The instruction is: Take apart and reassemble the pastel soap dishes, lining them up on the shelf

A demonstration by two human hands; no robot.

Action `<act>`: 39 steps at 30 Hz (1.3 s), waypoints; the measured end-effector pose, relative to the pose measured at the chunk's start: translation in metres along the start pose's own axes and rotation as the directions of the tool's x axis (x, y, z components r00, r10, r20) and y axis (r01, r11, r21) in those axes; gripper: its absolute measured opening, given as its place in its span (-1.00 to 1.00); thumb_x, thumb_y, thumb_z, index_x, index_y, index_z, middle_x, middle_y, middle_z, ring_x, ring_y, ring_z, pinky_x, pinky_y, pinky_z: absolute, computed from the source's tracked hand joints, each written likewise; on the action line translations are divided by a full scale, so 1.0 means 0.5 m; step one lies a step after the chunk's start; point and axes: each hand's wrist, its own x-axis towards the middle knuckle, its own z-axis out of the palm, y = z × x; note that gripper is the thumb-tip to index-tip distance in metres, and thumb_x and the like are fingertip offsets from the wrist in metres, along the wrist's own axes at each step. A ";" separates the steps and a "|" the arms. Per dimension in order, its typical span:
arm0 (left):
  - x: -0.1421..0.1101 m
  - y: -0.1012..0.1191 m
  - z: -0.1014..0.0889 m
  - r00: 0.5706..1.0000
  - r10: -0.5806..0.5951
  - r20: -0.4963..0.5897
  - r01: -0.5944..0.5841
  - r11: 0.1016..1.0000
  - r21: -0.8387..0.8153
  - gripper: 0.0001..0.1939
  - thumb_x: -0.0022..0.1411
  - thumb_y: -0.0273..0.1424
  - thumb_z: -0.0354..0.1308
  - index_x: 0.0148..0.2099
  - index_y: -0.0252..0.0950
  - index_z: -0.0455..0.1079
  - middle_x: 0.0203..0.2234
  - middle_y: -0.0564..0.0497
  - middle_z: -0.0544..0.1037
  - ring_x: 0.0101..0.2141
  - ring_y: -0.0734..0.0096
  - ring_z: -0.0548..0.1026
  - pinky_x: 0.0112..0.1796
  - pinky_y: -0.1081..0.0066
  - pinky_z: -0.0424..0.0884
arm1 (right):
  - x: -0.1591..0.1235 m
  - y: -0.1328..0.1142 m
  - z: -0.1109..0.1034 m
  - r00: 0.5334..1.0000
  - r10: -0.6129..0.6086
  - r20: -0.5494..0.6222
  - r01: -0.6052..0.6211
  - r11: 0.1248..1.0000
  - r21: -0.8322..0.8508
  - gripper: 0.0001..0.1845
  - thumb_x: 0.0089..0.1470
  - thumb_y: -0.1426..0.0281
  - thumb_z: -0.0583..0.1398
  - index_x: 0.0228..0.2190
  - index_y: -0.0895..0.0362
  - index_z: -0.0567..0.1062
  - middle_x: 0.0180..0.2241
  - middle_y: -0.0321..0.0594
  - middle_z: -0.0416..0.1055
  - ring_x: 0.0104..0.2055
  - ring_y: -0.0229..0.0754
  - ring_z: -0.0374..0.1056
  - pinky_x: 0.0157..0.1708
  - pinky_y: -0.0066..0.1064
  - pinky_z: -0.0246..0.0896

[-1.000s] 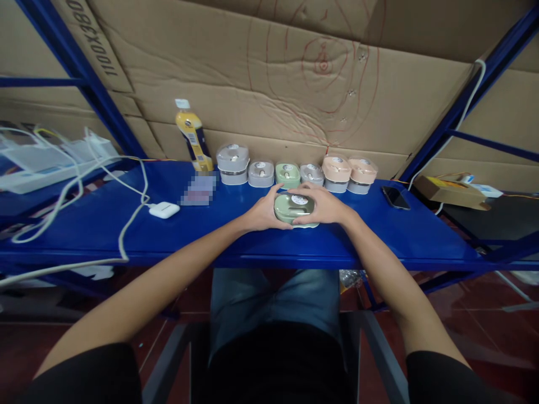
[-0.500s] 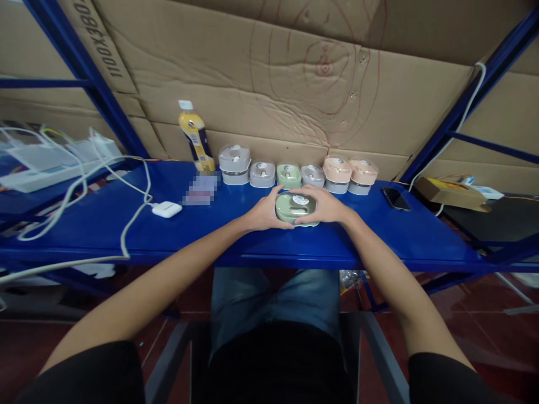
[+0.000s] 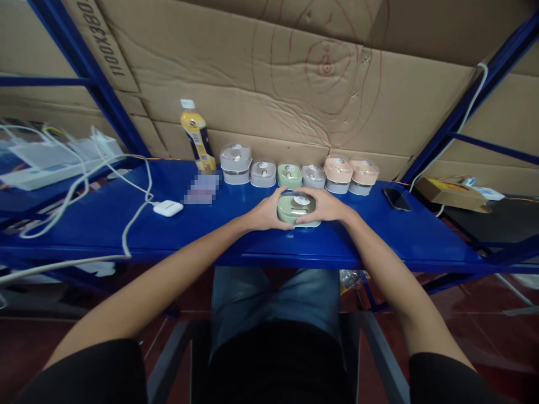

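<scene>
A small green box with a shiny clear lid (image 3: 290, 209) and a round white label is between my hands, low over the front half of the blue table (image 3: 236, 247). My left hand (image 3: 269, 212) wraps its left side, thumb toward me and fingers at the back. From the right, my right hand (image 3: 326, 204) grips it the same way. Behind my hands stands a row of similar lidded boxes: a grey stack (image 3: 236, 164), a single grey box (image 3: 263, 174), a green box (image 3: 289, 175), another grey box (image 3: 314, 176) and two peach-and-grey stacks (image 3: 338, 174).
A yellow drink bottle (image 3: 197, 137) stands at the back left, with a blurred-out card (image 3: 202, 189) before it. White cables (image 3: 126, 230) and a white earbud case (image 3: 168, 208) lie on the left. A phone (image 3: 396, 198) and an open cardboard box (image 3: 452, 194) are at right. Cardboard walls the back.
Both hands keep their grip on the green box, which has hardly moved. The whole view has shifted very slightly.
</scene>
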 end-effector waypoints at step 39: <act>0.339 0.133 0.175 0.793 -0.206 -0.574 0.432 0.854 0.290 -0.12 0.49 -0.11 0.29 0.59 -0.55 0.12 0.30 -0.61 0.50 0.33 -0.55 0.36 0.33 -0.37 0.17 | -0.019 0.106 -0.084 0.544 0.241 -0.804 -0.235 0.963 0.130 -0.11 0.42 -0.39 -0.15 0.02 -0.01 0.63 -0.15 0.03 0.64 0.04 0.23 0.62 0.10 0.19 0.54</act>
